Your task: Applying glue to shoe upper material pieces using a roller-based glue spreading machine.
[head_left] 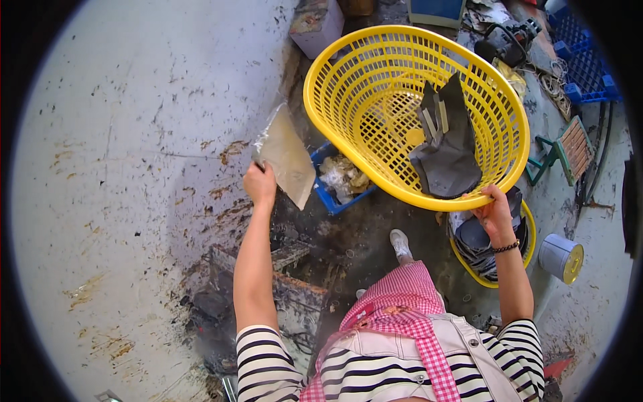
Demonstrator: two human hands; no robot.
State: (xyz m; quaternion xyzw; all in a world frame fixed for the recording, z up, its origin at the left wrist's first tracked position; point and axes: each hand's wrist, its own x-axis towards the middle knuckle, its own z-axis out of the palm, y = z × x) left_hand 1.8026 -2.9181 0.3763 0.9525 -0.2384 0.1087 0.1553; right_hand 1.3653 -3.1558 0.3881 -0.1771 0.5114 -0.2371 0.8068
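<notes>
A flat, translucent plastic sheet or bag [288, 154] is pinched at its edge in my left hand [260, 182], held out to the left of the basket. My right hand [494, 213] grips the near right rim of a large yellow plastic basket [348, 130], which is tilted so that its inside faces me. Within the basket lies dark grey sheet-like material [450, 164], with two pale strips [442, 116] on it. What the clear sheet is exactly, I cannot tell.
Below the yellow basket sits a blue bin [326, 195] with crumpled pale material. A second yellow basket [532, 234] of dark scraps stands at right, beside a metal can [561, 258]. Farther right are a small slatted stool [569, 153] and blue crates [589, 84].
</notes>
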